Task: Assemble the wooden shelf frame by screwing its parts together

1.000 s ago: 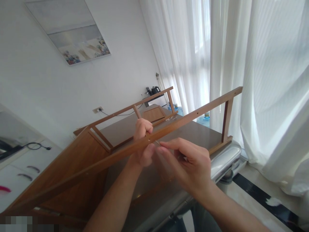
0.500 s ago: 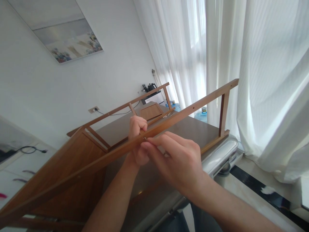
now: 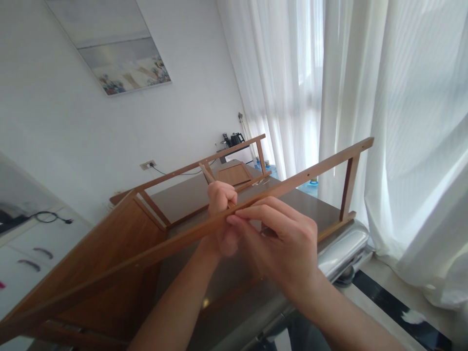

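A wooden frame stands on the table, and its long near rail [image 3: 183,241] slants across the view. Behind this rail my left hand [image 3: 221,197] is closed around a wooden crossbar [image 3: 205,172]; one end of the bar sticks up past the fist and the other meets the rail. In front, my right hand [image 3: 283,239] pinches thumb and forefinger against the rail's outer face, level with the crossbar. The small metal screw between those fingertips is now mostly hidden. A wide wooden panel [image 3: 106,253] joins the frame at left.
The dark tabletop [image 3: 310,202] has a chrome edge [image 3: 347,246]. Across it run the frame's far rail [image 3: 175,174] and a loose wooden panel [image 3: 234,174]. Beyond are a black kettle [image 3: 237,139], a wall socket [image 3: 147,165] and white curtains [image 3: 347,87]. White drawers [image 3: 40,258] stand at left.
My view has shifted, so the scene sits a little lower and further right. The screw showed at my right fingertips earlier; now the fingers lie closer against the rail and cover it.
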`<state>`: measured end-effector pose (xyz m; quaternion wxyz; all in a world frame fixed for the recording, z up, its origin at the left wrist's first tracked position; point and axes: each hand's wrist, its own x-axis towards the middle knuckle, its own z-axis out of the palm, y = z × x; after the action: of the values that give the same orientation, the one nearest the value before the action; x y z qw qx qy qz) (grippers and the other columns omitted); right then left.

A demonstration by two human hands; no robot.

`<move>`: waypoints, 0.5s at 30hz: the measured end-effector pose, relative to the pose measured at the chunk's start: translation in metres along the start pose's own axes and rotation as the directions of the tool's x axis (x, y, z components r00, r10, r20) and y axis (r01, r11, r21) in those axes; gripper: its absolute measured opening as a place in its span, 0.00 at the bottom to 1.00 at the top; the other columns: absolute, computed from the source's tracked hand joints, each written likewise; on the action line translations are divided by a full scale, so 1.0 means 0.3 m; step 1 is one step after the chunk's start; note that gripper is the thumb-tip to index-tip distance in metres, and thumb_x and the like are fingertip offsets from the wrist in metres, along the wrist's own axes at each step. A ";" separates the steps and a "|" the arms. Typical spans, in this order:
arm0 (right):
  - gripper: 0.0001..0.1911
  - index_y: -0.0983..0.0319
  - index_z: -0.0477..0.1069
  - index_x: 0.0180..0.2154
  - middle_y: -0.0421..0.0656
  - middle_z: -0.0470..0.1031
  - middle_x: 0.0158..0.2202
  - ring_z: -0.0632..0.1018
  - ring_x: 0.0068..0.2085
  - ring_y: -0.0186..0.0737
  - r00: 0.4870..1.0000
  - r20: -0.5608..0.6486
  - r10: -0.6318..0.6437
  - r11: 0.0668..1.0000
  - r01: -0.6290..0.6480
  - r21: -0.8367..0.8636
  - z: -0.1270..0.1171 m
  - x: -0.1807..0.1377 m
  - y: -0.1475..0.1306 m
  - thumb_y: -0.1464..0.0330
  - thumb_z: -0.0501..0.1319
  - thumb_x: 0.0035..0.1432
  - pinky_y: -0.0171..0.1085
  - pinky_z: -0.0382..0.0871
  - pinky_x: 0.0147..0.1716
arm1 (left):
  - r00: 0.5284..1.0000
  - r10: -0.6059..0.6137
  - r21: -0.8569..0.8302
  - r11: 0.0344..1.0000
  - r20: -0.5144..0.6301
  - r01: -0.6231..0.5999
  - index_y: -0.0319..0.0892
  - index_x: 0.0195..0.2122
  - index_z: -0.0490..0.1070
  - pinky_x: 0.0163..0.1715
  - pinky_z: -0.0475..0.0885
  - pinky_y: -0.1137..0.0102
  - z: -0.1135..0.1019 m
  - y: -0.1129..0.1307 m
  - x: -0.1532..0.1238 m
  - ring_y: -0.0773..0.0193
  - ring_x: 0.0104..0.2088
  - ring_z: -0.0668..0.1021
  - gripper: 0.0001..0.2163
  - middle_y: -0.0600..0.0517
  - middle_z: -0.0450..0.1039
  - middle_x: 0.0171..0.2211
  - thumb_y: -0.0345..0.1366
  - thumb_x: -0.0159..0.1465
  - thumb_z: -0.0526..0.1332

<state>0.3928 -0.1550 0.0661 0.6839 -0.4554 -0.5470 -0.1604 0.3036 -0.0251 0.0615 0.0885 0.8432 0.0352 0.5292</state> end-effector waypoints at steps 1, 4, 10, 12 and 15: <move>0.05 0.60 0.80 0.34 0.37 0.79 0.33 0.77 0.31 0.30 1.000 0.001 -0.001 1.000 0.001 -0.002 -0.002 0.002 0.002 0.74 0.71 0.61 0.29 0.70 0.32 | 1.000 0.009 -0.013 1.000 -0.027 -0.009 0.47 0.36 0.54 0.39 0.68 0.54 0.002 0.002 0.002 0.54 0.40 0.69 0.22 0.50 0.60 0.37 0.62 0.69 0.49; 0.06 0.60 0.80 0.33 0.37 0.79 0.31 0.76 0.30 0.31 1.000 -0.008 0.013 1.000 -0.013 0.010 -0.010 0.010 0.003 0.75 0.72 0.60 0.30 0.71 0.30 | 0.998 0.023 -0.068 0.997 -0.066 -0.028 0.46 0.35 0.57 0.40 0.67 0.54 0.010 0.010 0.009 0.55 0.38 0.68 0.22 0.50 0.60 0.37 0.61 0.69 0.48; 0.06 0.60 0.81 0.35 0.39 0.80 0.33 0.78 0.31 0.31 0.998 -0.002 -0.064 0.998 0.064 -0.007 -0.027 0.015 0.004 0.77 0.71 0.59 0.31 0.73 0.30 | 0.995 0.057 -0.100 0.993 -0.086 -0.065 0.46 0.33 0.57 0.37 0.65 0.54 0.023 0.028 0.031 0.56 0.35 0.67 0.23 0.51 0.59 0.33 0.61 0.70 0.43; 0.06 0.61 0.81 0.37 0.40 0.81 0.35 0.79 0.32 0.32 0.995 0.014 -0.098 0.995 0.099 -0.027 -0.037 0.013 0.007 0.77 0.71 0.60 0.31 0.74 0.31 | 0.994 0.064 -0.096 0.993 -0.088 -0.072 0.46 0.33 0.57 0.36 0.64 0.54 0.025 0.031 0.038 0.57 0.33 0.66 0.24 0.51 0.58 0.32 0.62 0.70 0.43; 0.08 0.60 0.81 0.40 0.42 0.81 0.37 0.80 0.32 0.34 0.991 0.043 -0.126 0.990 0.128 -0.056 -0.053 0.010 0.014 0.77 0.69 0.61 0.33 0.76 0.34 | 0.994 0.069 -0.100 0.992 -0.088 -0.078 0.46 0.32 0.56 0.36 0.63 0.55 0.026 0.034 0.048 0.57 0.32 0.64 0.22 0.52 0.57 0.30 0.60 0.70 0.45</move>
<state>0.4064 -0.1646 0.0671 0.6477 -0.4425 -0.5834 -0.2104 0.3164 -0.0340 0.0728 0.1108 0.8151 -0.0196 0.5683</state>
